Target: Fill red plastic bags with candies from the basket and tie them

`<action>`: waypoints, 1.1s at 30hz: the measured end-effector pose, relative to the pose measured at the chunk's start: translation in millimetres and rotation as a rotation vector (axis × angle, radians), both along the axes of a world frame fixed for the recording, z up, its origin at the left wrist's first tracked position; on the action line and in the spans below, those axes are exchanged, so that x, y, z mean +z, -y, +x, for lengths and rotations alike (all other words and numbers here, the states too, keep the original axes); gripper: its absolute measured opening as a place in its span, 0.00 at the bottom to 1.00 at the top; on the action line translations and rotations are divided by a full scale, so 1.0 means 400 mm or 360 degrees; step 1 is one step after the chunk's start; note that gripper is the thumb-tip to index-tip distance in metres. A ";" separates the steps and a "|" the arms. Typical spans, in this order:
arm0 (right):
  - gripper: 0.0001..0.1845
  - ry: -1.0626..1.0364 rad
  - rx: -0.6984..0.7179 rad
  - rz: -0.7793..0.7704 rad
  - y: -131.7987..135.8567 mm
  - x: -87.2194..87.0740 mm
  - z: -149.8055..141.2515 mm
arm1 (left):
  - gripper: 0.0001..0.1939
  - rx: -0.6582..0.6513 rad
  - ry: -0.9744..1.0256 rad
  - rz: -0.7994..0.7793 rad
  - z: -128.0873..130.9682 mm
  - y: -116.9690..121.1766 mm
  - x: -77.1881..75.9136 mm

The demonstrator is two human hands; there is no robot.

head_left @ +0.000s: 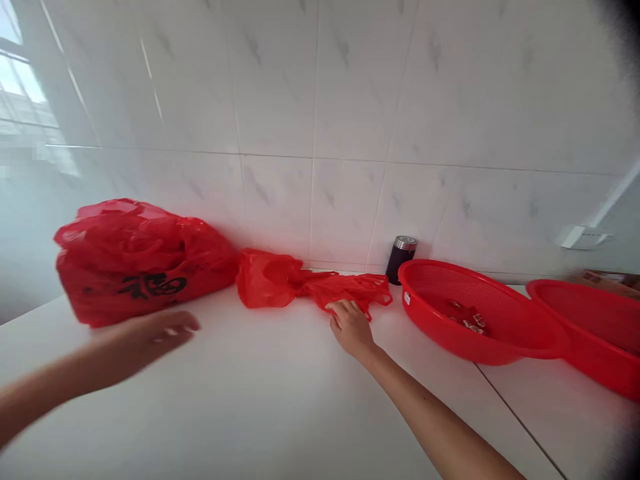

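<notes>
My right hand rests on the white counter with its fingers curled onto the edge of a flat, crumpled red plastic bag that lies against the tiled wall. My left hand hovers blurred over the counter just in front of a full red plastic bag with black printing; its fingers look stretched out and hold nothing.
A red mesh basket with a few small pieces inside sits to the right. A second red basket stands beyond it. A small dark jar with a metal lid stands by the wall. White counter.
</notes>
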State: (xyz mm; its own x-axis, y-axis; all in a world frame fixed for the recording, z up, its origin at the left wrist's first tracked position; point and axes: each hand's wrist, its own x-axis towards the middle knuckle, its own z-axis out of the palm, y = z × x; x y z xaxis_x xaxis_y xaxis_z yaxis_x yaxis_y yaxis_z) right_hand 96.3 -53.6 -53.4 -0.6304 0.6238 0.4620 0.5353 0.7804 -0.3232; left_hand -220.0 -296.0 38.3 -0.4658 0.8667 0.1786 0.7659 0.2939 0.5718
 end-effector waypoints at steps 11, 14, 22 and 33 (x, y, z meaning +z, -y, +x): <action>0.20 -0.0059 -0.0084 0.0024 -0.025 -0.052 0.201 | 0.42 -0.0552 -0.0520 -0.0071 0.448 -0.549 -0.208; 0.21 -0.0363 0.0043 -0.0072 -0.010 -0.031 0.263 | 0.30 -0.0555 -0.0470 -0.0122 0.458 -0.575 -0.266; 0.07 -0.1237 -0.0102 -0.0303 0.025 0.083 0.352 | 0.24 -0.0476 -0.0198 0.0061 0.435 -0.579 -0.293; 0.16 -0.0980 0.0432 -0.0758 0.142 0.242 0.432 | 0.14 -0.0301 0.1048 0.0706 0.502 -0.511 -0.110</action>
State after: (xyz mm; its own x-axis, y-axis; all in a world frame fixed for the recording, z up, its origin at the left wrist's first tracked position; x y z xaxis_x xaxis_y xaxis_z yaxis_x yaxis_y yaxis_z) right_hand 268.9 -110.4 43.6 -0.5074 0.7027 0.4987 -0.0332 0.5624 -0.8262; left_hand -19.3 -91.6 -5.5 -0.4478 0.8542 0.2643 0.2464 -0.1663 0.9548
